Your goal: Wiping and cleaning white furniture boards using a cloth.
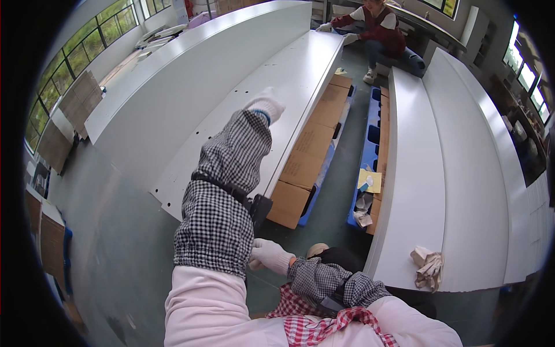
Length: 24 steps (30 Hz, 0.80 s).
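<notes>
My left hand (pixel 267 105), in a white knit glove, is over the long white panel (pixel 300 63), which has several dark holes along its left part. Its fingers are foreshortened and blurred, so whether they are spread or bent does not show. Closer to my body, my right hand (pixel 269 255), gloved too, is closed with bent fingers below the dark device (pixel 260 209) strapped to my left forearm. What those fingers hold, if anything, is hidden. A tall curved white board (pixel 191 69) stands along the panel's left side.
At the panel's far end a person (pixel 378 29) crouches with gloved hands on its edge. Cardboard (pixel 306 150) on blue pallets (pixel 370 144) lies beneath. To the right is another white panel assembly (pixel 413 173) with crumpled paper (pixel 428 267) on it. A yellow sheet (pixel 370 180) lies between.
</notes>
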Each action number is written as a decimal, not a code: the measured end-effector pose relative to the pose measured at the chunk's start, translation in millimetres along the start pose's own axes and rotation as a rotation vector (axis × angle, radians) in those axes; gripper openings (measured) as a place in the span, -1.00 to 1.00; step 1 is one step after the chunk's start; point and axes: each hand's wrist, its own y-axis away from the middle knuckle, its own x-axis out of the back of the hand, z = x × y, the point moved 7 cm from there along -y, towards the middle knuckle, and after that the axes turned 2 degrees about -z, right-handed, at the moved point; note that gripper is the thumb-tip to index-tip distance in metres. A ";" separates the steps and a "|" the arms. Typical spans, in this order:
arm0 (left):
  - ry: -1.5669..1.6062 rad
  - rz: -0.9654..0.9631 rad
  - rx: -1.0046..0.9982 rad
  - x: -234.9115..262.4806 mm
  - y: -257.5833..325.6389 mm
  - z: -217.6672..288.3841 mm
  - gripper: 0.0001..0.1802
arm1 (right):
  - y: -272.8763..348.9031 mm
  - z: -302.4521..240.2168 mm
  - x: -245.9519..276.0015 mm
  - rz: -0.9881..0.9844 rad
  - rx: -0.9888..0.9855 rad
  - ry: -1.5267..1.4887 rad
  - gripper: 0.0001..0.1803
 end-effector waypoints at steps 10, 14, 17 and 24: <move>-0.290 0.004 -0.162 -16.0 -157.2 76.7 -0.30 | 42.2 -24.9 46.5 0.139 -0.001 -0.011 -0.54; -0.243 0.012 -0.163 -20.9 -166.7 104.1 -0.27 | 50.2 -24.3 76.0 0.198 0.007 -0.116 -0.60; -0.191 0.028 -0.149 -20.7 -163.7 114.5 -0.25 | 51.3 -19.7 91.4 0.207 0.009 -0.170 -0.63; -0.089 0.058 -0.134 -21.5 -150.2 120.5 -0.20 | 31.4 9.8 119.8 0.149 0.063 -0.350 -0.62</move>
